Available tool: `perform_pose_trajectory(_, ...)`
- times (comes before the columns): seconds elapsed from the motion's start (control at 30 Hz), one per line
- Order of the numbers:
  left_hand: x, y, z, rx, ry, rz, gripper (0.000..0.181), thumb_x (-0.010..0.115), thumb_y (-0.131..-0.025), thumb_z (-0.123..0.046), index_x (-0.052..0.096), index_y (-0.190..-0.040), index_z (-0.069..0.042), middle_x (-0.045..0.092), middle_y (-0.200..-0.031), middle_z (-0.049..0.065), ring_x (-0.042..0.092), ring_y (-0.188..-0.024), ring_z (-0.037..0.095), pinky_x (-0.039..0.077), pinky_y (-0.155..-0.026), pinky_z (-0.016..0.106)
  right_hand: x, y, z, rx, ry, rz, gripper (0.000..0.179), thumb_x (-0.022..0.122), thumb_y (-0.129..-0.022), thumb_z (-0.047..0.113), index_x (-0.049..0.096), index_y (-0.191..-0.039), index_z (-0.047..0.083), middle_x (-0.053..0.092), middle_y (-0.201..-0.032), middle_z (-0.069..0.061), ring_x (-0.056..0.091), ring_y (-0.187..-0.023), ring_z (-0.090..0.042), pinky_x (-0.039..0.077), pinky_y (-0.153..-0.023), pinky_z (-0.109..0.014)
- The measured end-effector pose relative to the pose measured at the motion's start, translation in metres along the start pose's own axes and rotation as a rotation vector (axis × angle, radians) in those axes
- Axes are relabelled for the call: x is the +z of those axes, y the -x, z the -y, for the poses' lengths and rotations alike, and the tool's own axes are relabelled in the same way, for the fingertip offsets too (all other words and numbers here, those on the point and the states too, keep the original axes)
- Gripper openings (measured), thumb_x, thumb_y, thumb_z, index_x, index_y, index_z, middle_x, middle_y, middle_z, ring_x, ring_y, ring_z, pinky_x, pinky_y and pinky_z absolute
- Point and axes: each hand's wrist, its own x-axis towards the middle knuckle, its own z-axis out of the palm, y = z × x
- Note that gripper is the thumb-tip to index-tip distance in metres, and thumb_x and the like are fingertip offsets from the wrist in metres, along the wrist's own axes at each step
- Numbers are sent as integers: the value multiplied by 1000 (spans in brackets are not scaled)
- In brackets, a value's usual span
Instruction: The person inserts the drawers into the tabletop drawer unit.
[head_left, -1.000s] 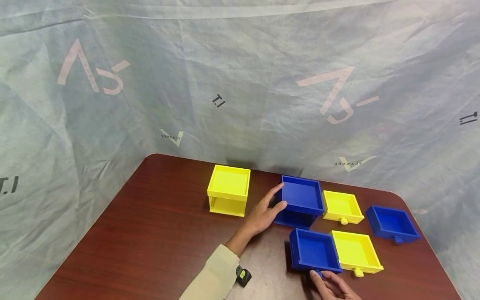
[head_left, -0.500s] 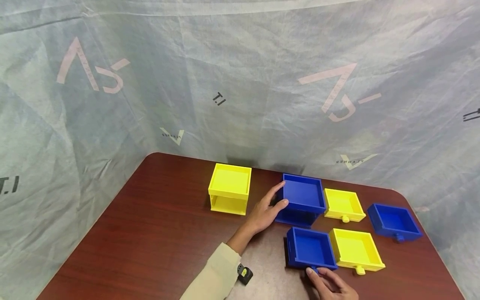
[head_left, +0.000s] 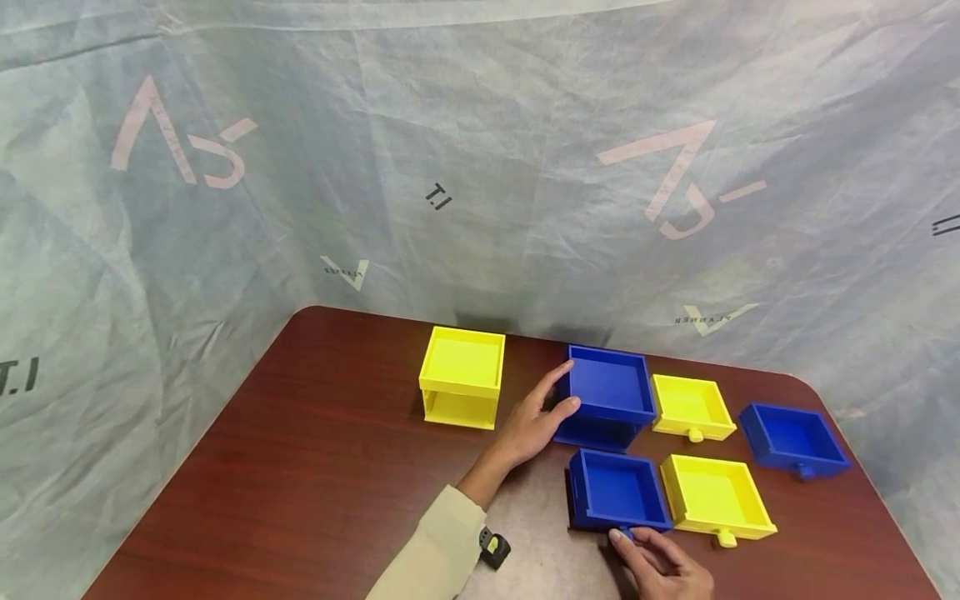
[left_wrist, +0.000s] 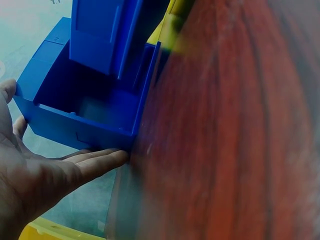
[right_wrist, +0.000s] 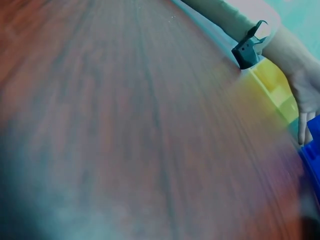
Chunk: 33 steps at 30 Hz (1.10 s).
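My left hand (head_left: 525, 429) rests against the left side of a blue drawer cabinet (head_left: 609, 383), with the thumb near its front top edge. In the left wrist view the fingers lie fairly straight along the cabinet's wall (left_wrist: 80, 130). The cabinet's front is open and hollow. Before that opening, a blue drawer (head_left: 618, 492) hangs close over the table, a shadow at its left. My right hand (head_left: 663, 567) pinches the drawer's front knob (head_left: 627, 533) between thumb and fingers. The right wrist view shows mainly tabletop, with part of the blue drawer (right_wrist: 312, 155) at its right edge.
A yellow cabinet (head_left: 462, 362) with an open front stands to the left. Right of the blue cabinet lie a yellow drawer (head_left: 692, 404), a second yellow drawer (head_left: 716, 492) nearer me, and another blue drawer (head_left: 795, 437). A fabric backdrop (head_left: 480, 167) rises behind the table.
The right hand has carried the blue drawer a little left and toward the blue cabinet, lining it up more closely with the opening. The left hand keeps its place on the cabinet.
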Motion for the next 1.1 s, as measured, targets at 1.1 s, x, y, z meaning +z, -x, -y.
perform_pose_trajectory(1.1,-1,-1,1,14,-17,-5,58,50,-99,-52,31,-154,-46,31,-158,-16,39,-141,28,35,-107,59,29,-15,-4,-309,3,-2,29,93,-68,12,75,-83,-3,72,-69,-9,65,-55,-1,49,-52,-14)
